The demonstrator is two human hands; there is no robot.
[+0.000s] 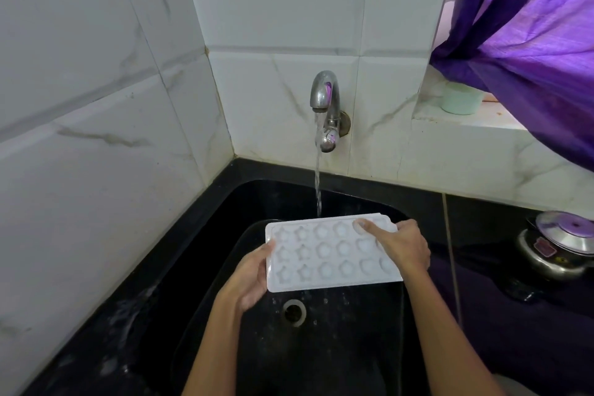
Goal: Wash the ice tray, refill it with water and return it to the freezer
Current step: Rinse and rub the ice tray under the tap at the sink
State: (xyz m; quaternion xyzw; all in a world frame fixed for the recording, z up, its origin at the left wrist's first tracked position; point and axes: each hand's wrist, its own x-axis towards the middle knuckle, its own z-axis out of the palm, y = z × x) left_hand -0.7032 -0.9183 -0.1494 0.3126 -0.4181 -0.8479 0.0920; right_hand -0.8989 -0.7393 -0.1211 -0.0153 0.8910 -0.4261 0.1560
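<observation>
Ice tray: white plastic ice tray (331, 254) was held flat over the black sink (353, 347), cavities facing up, three rows of star and roundish moulds. Couldn't really tell if any water sat in the moulds.

Left hand: left hand (254, 280) had the tray's left short edge pinched, thumb on the top rim and the other fingers curled underneath, so clamped on the tray.

Right hand: right hand (401, 247) gripped the right end, thumb stretched out along the far top row and pressing on the surface, the other fingers wrapped around the right edge. Also clamped on the tray.

Tap: chrome tap (326, 106) on the far tiled wall (96, 106) was running, and a thin stream of water (318, 183) dropped just behind the tray's far edge. Whether it actually hit the tray or slipped past it, honestly can't say.

Drain: round drain (294, 312) sat in the sink floor on the near side of the tray, between the two forearms.

Counter: black counter around the sink looked wet, splashes on the near left.

Right side stuff: a steel pressure cooker (559, 244) sat on the counter, well apart from the tray. A pale green cup (459, 100) stood on the window ledge, partly under a purple curtain (530, 42).
</observation>
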